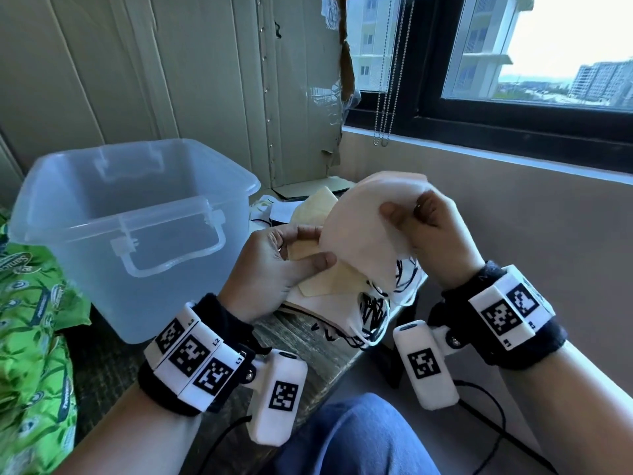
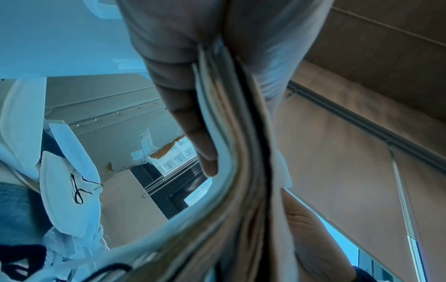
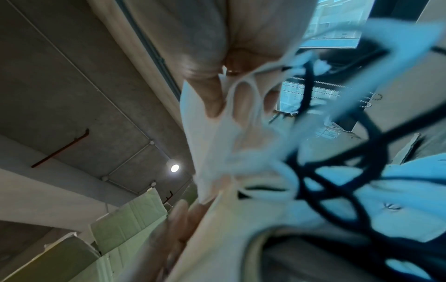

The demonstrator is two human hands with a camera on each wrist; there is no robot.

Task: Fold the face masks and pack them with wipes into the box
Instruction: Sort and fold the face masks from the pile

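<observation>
A pale pink face mask [image 1: 363,228] is held up over the table's right end between both hands. My left hand [image 1: 291,255] pinches its lower left edge together with a stack of folded masks [image 1: 329,286]; in the left wrist view the stack [image 2: 231,152] shows edge-on between thumb and fingers. My right hand [image 1: 421,221] pinches the mask's upper right edge, thumb on the front; the right wrist view shows the mask [image 3: 212,145] and black ear loops [image 3: 337,162] close up. The clear plastic box [image 1: 137,228] stands to the left. Green wipes packs [image 1: 30,320] lie at the far left.
More loose masks [image 1: 308,207] lie behind the hands. White and black ear loops [image 1: 373,313] hang over the table's [image 1: 308,351] right edge. A window sill and wall run along the right; cardboard panels stand behind the box. My knee in jeans [image 1: 352,437] is below.
</observation>
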